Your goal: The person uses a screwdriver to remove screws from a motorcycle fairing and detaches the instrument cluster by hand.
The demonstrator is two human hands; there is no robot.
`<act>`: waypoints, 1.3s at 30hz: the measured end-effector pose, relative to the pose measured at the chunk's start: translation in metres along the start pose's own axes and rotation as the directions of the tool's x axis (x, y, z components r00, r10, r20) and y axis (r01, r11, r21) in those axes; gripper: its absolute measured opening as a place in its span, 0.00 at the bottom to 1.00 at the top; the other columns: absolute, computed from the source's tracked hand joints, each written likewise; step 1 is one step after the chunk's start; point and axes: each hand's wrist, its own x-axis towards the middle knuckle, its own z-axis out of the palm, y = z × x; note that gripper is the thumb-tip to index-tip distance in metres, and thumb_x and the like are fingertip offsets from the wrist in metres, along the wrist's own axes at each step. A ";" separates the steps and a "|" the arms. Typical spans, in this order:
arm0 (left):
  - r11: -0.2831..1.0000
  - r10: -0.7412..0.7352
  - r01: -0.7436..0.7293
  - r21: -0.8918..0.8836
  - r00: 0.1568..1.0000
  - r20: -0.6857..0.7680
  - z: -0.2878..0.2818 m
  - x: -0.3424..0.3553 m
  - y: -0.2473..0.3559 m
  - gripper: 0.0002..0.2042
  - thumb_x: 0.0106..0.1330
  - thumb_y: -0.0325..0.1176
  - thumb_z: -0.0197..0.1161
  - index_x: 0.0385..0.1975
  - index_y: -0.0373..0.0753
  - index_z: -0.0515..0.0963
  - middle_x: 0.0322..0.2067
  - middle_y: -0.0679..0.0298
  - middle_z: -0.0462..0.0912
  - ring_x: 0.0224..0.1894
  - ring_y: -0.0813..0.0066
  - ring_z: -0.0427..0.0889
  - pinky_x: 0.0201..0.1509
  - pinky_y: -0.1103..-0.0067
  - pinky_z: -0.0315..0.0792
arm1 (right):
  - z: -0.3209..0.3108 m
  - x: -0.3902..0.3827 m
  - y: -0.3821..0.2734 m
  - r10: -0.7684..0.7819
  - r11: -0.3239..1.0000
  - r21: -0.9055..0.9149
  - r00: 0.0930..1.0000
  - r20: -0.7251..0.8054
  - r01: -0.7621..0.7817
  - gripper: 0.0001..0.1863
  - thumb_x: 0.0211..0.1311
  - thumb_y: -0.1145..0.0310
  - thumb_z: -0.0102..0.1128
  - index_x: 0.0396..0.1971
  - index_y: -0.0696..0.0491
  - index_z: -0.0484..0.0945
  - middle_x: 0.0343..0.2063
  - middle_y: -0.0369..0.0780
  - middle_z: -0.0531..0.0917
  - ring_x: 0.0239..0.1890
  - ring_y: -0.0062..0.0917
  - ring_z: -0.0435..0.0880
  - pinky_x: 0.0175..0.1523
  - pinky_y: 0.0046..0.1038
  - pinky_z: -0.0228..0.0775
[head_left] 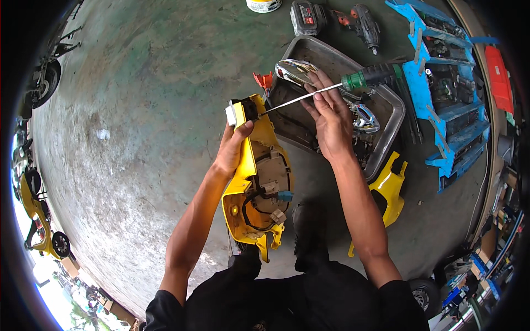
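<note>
My left hand [233, 148] grips the upper end of a yellow plastic motorcycle cover [247, 165], its thumb at the rim beside a white block [231, 115]. The cover's hollow inside faces up, showing dark wiring and a blue connector [285, 196]. My right hand [334, 124] holds a screwdriver [301, 99] by its shaft, between thumb and fingers. The green-and-black handle points right, and the tip reaches into the dark part at the cover's upper end; the tip itself is hidden. An orange-red connector [263, 81] stands out beside that end.
A grey tray [395, 105] with chromed parts lies beyond my right hand. Farther off is a cordless impact wrench [364, 27]. At right stands an unfolded blue toolbox [422, 91]; a second yellow panel [391, 190] rests on the floor. Motorcycles line the left edge.
</note>
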 end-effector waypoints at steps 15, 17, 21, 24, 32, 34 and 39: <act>0.998 0.046 -0.045 0.044 0.999 -0.016 -0.001 0.001 -0.008 0.34 0.62 0.44 0.64 0.66 0.43 0.57 0.51 0.63 0.71 0.49 0.74 0.72 0.51 0.75 0.70 | -0.037 0.001 -0.009 0.037 0.964 0.259 0.995 0.096 -0.061 0.12 0.69 0.73 0.44 0.49 0.55 0.72 0.45 0.47 0.79 0.46 0.39 0.81 0.59 0.46 0.73; 0.998 0.063 -0.063 0.029 0.998 -0.022 -0.003 0.000 -0.008 0.34 0.62 0.43 0.65 0.66 0.43 0.57 0.50 0.63 0.71 0.49 0.73 0.72 0.51 0.75 0.70 | -0.042 0.001 -0.022 -0.015 0.976 0.217 1.000 -0.008 0.016 0.10 0.72 0.70 0.44 0.46 0.55 0.73 0.44 0.47 0.79 0.45 0.39 0.81 0.59 0.47 0.74; 0.992 0.113 -0.113 0.057 0.994 -0.008 -0.015 0.003 -0.014 0.35 0.62 0.43 0.65 0.66 0.43 0.56 0.51 0.63 0.70 0.49 0.73 0.72 0.52 0.75 0.70 | -0.087 0.013 -0.039 -0.024 0.960 0.277 0.981 0.193 -0.031 0.09 0.72 0.69 0.48 0.45 0.53 0.75 0.37 0.41 0.79 0.35 0.28 0.78 0.45 0.34 0.75; 0.995 0.094 -0.094 0.040 0.995 -0.012 -0.010 -0.006 -0.008 0.35 0.62 0.42 0.64 0.67 0.43 0.56 0.52 0.63 0.70 0.51 0.73 0.71 0.54 0.74 0.70 | -0.080 -0.001 -0.043 -0.013 0.905 -0.424 0.999 -0.053 -0.010 0.09 0.69 0.67 0.53 0.43 0.54 0.77 0.33 0.36 0.78 0.31 0.23 0.75 0.39 0.27 0.69; 0.994 0.091 -0.089 0.061 0.995 -0.027 -0.017 -0.012 -0.008 0.35 0.63 0.43 0.63 0.67 0.42 0.55 0.52 0.62 0.70 0.51 0.72 0.72 0.56 0.74 0.69 | -0.140 -0.052 -0.001 -0.406 0.113 -0.984 0.897 -0.174 -0.140 0.17 0.59 0.74 0.58 0.49 0.62 0.75 0.46 0.52 0.80 0.51 0.47 0.78 0.57 0.40 0.67; 0.997 0.069 -0.067 0.036 0.997 -0.033 -0.013 -0.016 -0.005 0.36 0.62 0.43 0.64 0.67 0.42 0.55 0.52 0.62 0.70 0.51 0.71 0.72 0.55 0.74 0.70 | -0.148 -0.057 0.005 -0.482 0.055 -0.990 0.865 -0.142 -0.132 0.18 0.58 0.75 0.59 0.49 0.61 0.75 0.47 0.51 0.79 0.53 0.48 0.75 0.59 0.42 0.65; 0.991 0.120 -0.116 0.074 0.991 -0.057 -0.022 -0.019 -0.008 0.31 0.65 0.43 0.60 0.65 0.40 0.59 0.52 0.60 0.72 0.51 0.70 0.74 0.55 0.74 0.71 | -0.107 -0.045 -0.015 -0.545 -0.204 -0.978 0.823 0.159 0.054 0.17 0.52 0.73 0.64 0.44 0.50 0.80 0.43 0.40 0.79 0.48 0.40 0.74 0.54 0.40 0.65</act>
